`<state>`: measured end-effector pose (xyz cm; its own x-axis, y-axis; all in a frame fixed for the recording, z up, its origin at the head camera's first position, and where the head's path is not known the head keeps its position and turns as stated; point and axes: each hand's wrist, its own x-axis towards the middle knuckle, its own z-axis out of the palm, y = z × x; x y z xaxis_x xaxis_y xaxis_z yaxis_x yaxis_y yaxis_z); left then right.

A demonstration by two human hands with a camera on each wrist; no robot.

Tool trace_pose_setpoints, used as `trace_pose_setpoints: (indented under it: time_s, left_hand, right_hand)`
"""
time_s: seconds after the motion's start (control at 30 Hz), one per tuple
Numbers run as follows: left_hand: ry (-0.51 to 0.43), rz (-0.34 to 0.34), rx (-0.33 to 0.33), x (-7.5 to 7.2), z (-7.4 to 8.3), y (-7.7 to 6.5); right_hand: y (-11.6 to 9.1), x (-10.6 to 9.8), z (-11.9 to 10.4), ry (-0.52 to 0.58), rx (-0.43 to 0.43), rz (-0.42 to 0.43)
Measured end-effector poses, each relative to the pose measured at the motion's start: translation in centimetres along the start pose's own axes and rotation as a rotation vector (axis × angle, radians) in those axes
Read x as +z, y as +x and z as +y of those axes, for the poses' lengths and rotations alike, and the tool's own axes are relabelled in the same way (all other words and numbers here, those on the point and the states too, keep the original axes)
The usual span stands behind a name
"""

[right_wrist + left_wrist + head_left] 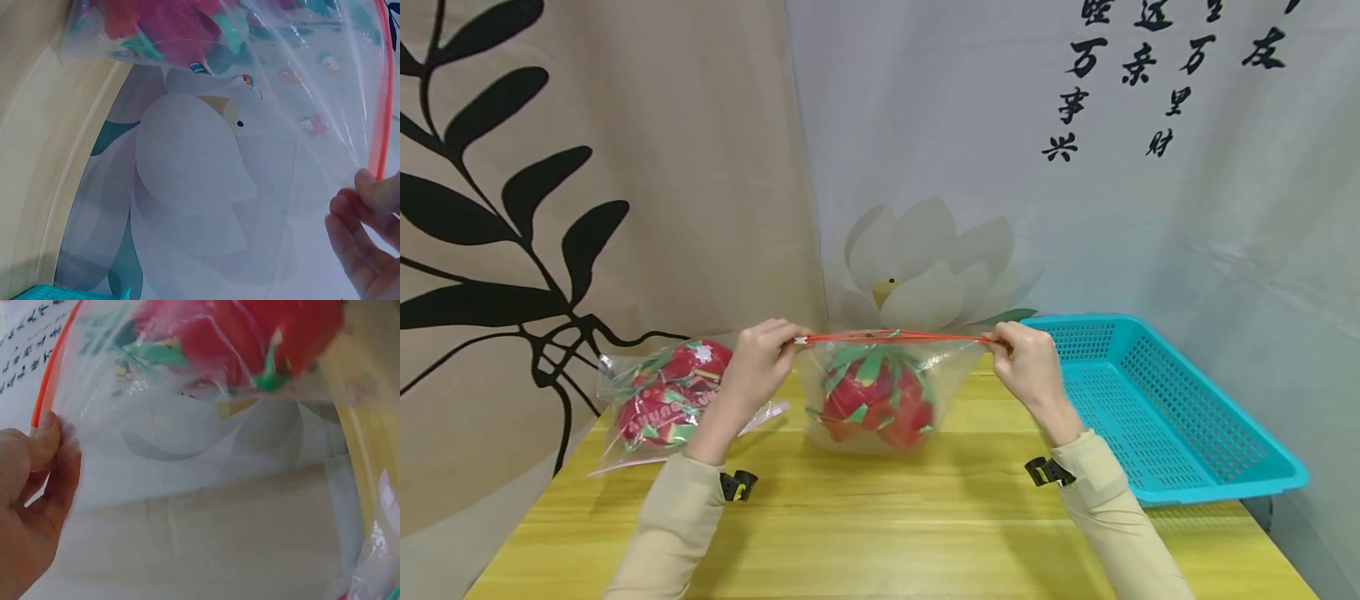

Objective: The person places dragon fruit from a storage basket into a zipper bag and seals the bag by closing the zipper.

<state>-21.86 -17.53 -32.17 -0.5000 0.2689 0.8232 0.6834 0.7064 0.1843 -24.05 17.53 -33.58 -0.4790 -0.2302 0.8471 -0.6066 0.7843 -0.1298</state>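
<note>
A clear zip bag with a red zip strip is stretched wide by its top edge. Inside it lie red, green-leaved fruits that look like dragon fruit. My left hand pinches the bag's top left corner, close to a small white slider. At the opposite corner, my right hand pinches the strip's end between thumb and fingers. Small coloured prints show on the plastic in the right wrist view. The bag's bottom hangs close over the table.
On the left of the wooden table lies another clear bag with similar red and green fruits. A turquoise plastic basket stands at the right edge. Behind the table hangs a printed curtain.
</note>
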Motion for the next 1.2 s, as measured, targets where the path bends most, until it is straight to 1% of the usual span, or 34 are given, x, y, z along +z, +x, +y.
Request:
trace_pose_setpoints:
  time_s: [0.17, 0.33, 0.43, 0.6, 0.83, 1.03, 1.2]
  left_hand:
    - [0.094, 0.017, -0.013, -0.1, 0.4, -0.5]
    - [0.062, 0.003, -0.003, -0.1, 0.4, -0.7]
    - [0.049, 0.004, -0.004, 0.0, 0.5, -0.8]
    - [0.038, 0.015, 0.011, 0.3, 0.7, -0.9]
    - [0.025, 0.030, -0.002, 0.6, 0.8, -1.3]
    - [0.020, 0.033, -0.011, 0.8, 1.1, -1.2]
    - [0.027, 0.039, -0.047, 1.1, 1.0, -0.9]
  right_hand:
    - [0.0, -0.5, 0.2, -0.025, 0.045, -0.032]
    - [0.3, -0.8, -0.1, -0.059, 0.089, -0.098]
    - [0.5, -0.9, -0.4, -0.065, 0.099, -0.124]
    - [0.9, -0.9, -1.1, -0.046, 0.083, -0.152]
    - [1.4, -0.6, -1.7, -0.042, 0.051, -0.135]
    - [1.7, -0.3, -2.0, -0.032, 0.036, -0.119]
    - [2.1, 0.1, -1.9, -0.031, 0.046, -0.105]
